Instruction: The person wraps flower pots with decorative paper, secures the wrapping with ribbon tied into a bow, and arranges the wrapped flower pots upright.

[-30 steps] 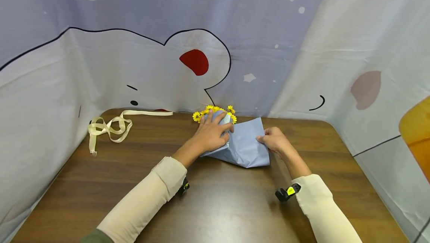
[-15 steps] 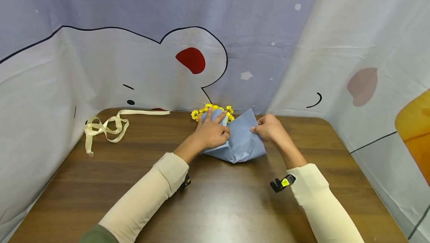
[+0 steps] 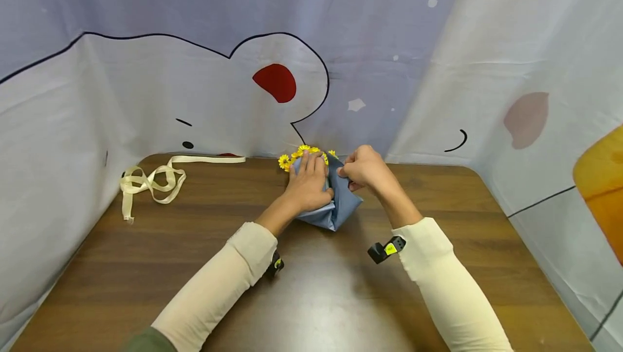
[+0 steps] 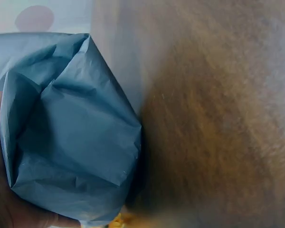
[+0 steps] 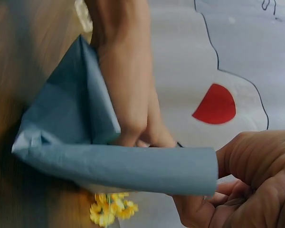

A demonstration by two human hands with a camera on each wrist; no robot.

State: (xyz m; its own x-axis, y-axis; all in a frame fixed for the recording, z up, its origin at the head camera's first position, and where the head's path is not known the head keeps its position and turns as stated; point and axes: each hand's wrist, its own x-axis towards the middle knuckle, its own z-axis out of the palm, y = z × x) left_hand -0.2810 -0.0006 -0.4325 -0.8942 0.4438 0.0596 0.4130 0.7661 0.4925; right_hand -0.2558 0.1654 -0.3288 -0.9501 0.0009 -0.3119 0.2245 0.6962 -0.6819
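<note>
A sheet of blue-grey wrapping paper (image 3: 348,200) is folded partway round a bunch of yellow flowers (image 3: 303,150) near the table's back edge. My left hand (image 3: 307,184) presses down on the wrapped part with fingers extended. Pinched in my right hand (image 3: 364,167) is the paper's loose right side, raised and bent over toward the left hand. In the right wrist view the paper's edge (image 5: 180,168) runs into the right fingers, and blooms (image 5: 109,209) show below it. The left wrist view shows the creased, pocket-like lower end of the paper (image 4: 85,133). Most stems are hidden.
A cream ribbon (image 3: 209,159) lies looped at the back left of the wooden table (image 3: 311,298). A printed fabric curtain (image 3: 194,87) hangs right behind the table's back edge and along its sides.
My right hand has moved left and upward, folding the paper's right side up and over toward the flowers. The left hand stays on the wrap, its fingers now closer together.
</note>
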